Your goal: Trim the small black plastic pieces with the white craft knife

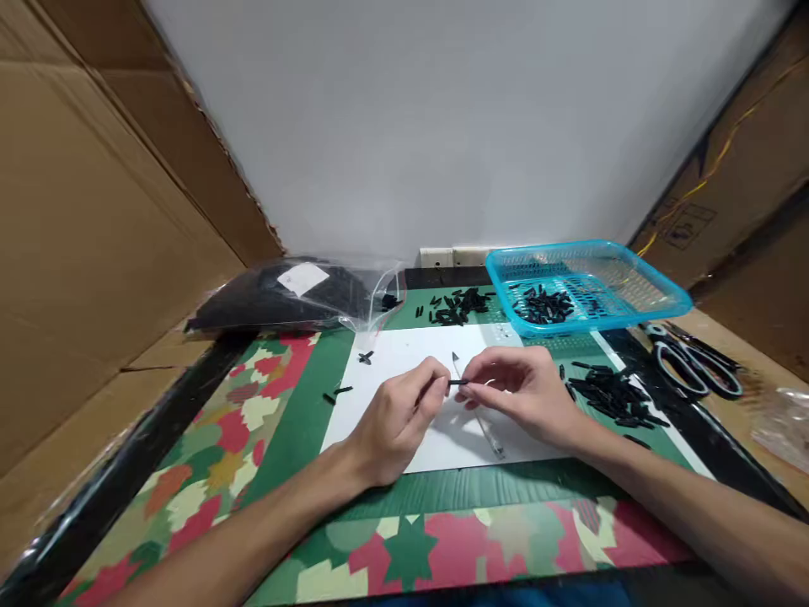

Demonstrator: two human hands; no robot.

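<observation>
Pinching small black piece (pixel 457 382) over white sheet (pixel 410 344): left hand (pixel 401 417) on one end, right hand (pixel 527 389) on other; pen-like tool (pixel 490 434) on sheet, black pile (pixel 613 394) right of sheet, blue basket (pixel 607 321) beyond far-right corner.

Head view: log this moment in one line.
left hand: pinching black piece; right hand: pinching its other end; sheet: below hands; basket: black pieces inside

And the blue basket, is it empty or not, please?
Not empty: the blue basket holds a loose heap of small black pieces, visible through its open top.
</observation>
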